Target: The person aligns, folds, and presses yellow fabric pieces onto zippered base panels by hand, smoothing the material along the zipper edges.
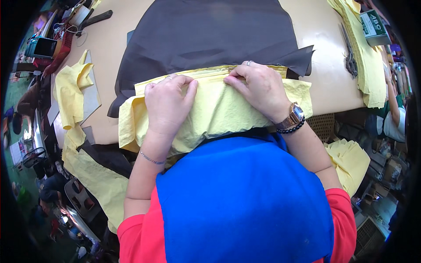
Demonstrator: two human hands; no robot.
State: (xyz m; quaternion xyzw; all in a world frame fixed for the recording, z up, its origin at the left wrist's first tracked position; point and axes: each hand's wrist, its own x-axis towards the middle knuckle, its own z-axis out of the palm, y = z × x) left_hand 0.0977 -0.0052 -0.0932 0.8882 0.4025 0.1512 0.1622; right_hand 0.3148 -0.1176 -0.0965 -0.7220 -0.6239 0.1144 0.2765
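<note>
A yellow fabric piece (219, 107) lies across the table's near edge and hangs down toward my lap. Its upper edge is folded into a narrow strip over a large black fabric panel (210, 35). My left hand (169, 101) pinches the folded yellow edge left of the middle, fingertips pressed together. To its right, my right hand (261, 90) pinches the same fold between thumb and fingers. A short stretch of the fold lies between the two hands. The layers under my fingertips are hidden.
Scissors (348, 55) lie at the right, beside stacked yellow fabric (368, 65) and a green box (374, 28). More yellow fabric (72, 90) drapes over the left edge. A yellow bundle (348, 162) sits below my right elbow. Another person's arm (393, 103) shows at far right.
</note>
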